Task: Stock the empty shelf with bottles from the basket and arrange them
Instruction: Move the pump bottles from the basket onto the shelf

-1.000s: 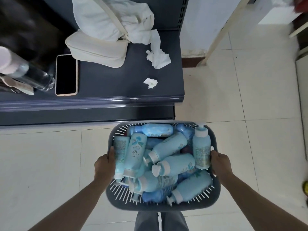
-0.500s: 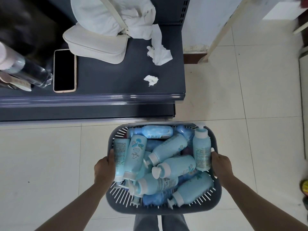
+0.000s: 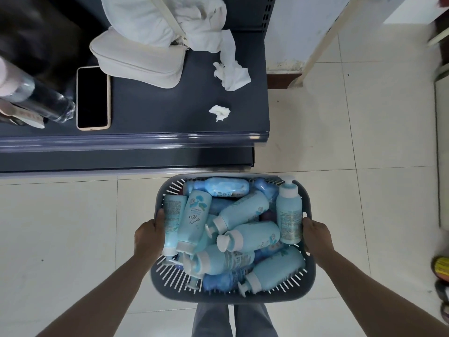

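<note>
I carry a dark grey slotted basket (image 3: 170,278) in front of my body, above the tiled floor. My left hand (image 3: 149,235) grips its left rim and my right hand (image 3: 315,235) grips its right rim. Inside lie several light blue bottles with white caps, piled on their sides, among them a labelled one (image 3: 196,215) at the left and a pump bottle (image 3: 289,215) at the right. The dark shelf (image 3: 158,113) stands just beyond the basket.
On the shelf lie a white bag (image 3: 138,57), a phone (image 3: 92,98), crumpled tissues (image 3: 220,112), and a clear bottle (image 3: 36,98) at the far left. A wooden post (image 3: 323,37) leans against a white wall at the right. Shoes (image 3: 442,266) lie at the right edge.
The basket and both hands hold the same grip. The view has tilted slightly, so the shelf sits a bit higher in the frame.
</note>
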### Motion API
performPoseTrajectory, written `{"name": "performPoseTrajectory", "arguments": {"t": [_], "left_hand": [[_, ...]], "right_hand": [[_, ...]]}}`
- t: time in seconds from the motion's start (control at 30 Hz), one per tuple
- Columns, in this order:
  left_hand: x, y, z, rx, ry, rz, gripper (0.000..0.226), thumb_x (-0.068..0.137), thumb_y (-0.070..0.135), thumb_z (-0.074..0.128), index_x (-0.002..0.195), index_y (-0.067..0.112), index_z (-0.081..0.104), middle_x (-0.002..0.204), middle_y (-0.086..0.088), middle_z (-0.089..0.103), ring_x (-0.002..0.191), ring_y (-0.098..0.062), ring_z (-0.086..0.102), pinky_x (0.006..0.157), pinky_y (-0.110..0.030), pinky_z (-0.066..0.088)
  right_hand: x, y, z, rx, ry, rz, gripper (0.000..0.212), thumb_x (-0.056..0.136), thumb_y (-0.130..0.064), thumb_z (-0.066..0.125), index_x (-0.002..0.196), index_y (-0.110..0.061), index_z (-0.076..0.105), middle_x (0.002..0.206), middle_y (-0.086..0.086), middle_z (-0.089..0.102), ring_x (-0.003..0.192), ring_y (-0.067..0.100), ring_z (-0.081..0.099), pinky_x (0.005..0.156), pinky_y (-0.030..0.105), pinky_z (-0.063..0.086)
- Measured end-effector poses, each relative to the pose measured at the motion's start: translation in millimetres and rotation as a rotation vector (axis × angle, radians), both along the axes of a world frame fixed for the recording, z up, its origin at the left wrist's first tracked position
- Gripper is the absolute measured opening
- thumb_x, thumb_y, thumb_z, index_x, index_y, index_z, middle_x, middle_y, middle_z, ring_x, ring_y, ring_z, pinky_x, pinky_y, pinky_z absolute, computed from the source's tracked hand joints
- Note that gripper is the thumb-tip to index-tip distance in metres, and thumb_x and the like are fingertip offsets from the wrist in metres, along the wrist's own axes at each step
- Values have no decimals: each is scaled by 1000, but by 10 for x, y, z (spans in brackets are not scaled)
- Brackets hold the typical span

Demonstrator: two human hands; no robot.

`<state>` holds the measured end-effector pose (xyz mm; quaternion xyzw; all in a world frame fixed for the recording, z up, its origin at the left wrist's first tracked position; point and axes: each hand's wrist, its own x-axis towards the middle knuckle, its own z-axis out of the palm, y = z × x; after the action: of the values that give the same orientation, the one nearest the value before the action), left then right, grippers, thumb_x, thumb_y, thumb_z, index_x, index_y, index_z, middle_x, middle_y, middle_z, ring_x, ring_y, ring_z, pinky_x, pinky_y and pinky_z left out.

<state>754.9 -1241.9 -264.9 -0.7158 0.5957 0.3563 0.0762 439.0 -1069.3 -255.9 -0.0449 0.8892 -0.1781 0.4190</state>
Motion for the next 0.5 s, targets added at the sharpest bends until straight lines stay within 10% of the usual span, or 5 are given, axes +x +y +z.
{"name": "performPoseTrajectory", "arguments": {"t": [0.27, 0.4, 0.5], "left_hand": [[56, -86, 206, 74, -187, -269, 52, 99, 46, 23, 102, 4, 54, 100, -16, 63, 90, -32, 58, 77, -37, 45], [-120, 165, 608, -178, 49, 140, 54, 92, 43, 47, 128, 3, 40, 129, -17, 45, 113, -35, 51, 86, -47, 43], [-346, 506, 981, -235, 294, 569, 56, 87, 37, 61, 127, 6, 38, 126, -12, 43, 111, -27, 49, 87, -43, 45]], "right_hand": [[-149, 41, 221, 118, 55, 452, 39, 97, -38, 30, 93, -7, 54, 93, 15, 64, 85, 31, 57, 75, 36, 44], [19, 24, 427, -286, 477, 622, 54, 86, -47, 55, 117, -4, 47, 111, 13, 55, 97, 27, 52, 77, 38, 48], [288, -72, 506, -488, 450, 883, 73, 69, -37, 79, 122, -8, 39, 118, 15, 53, 105, 24, 50, 88, 36, 47]]}}
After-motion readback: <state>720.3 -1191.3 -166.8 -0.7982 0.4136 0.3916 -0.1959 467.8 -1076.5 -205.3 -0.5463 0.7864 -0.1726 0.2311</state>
